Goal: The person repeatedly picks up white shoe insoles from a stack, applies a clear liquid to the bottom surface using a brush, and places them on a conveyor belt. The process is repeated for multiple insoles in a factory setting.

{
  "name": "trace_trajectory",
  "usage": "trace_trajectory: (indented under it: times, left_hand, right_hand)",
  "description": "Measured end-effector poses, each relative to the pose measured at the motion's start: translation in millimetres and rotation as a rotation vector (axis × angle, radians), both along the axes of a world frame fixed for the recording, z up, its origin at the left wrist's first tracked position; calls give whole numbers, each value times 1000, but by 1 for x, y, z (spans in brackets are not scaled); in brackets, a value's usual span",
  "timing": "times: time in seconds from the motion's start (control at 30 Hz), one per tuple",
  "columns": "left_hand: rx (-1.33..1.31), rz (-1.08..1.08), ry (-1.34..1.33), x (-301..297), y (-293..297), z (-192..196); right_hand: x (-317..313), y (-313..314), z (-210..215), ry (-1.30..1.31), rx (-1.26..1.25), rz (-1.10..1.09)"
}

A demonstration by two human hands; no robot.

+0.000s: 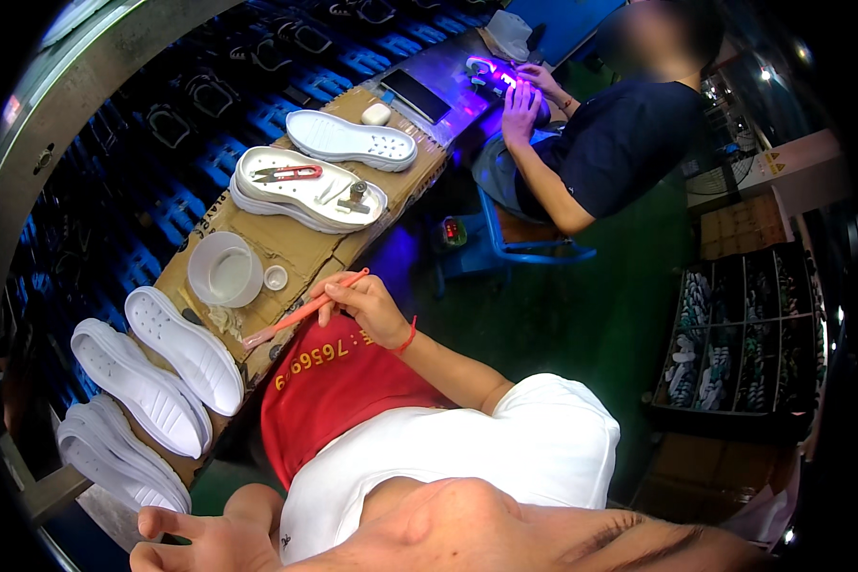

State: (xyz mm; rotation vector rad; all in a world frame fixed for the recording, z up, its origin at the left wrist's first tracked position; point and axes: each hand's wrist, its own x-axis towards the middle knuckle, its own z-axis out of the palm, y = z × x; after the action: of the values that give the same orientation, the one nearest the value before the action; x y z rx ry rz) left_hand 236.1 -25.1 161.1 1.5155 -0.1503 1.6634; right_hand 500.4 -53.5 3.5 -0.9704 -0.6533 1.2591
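Got a reddish brush (300, 311) gripped in right hand (364, 307) near a plastic tub (198, 276), with left hand (205, 541) kinda open near white soles (143, 386)

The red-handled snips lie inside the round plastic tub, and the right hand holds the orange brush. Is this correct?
Not quite: the head view shows the red-handled snips lying in a white shoe sole, not the round plastic tub. The right hand does hold the orange brush.

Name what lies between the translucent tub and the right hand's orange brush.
In the head view, a small round container lies on the cardboard between the tub and the brush.
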Motion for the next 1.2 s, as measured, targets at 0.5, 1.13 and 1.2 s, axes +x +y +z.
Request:
trace_trajectory:
  times: [0.5,1.13,1.2]
  left_hand:
    - [-10,-29,-8,10,2,-2]
    - [-32,-82,11,17,11,-2]
    - [-33,-84,13,17,11,-2]
  right_hand:
    - [0,-3,-4,1,-3,-5]
    - [0,-5,0,-13,-40,-12]
    - [1,-5,-2,-22,-35,-10]
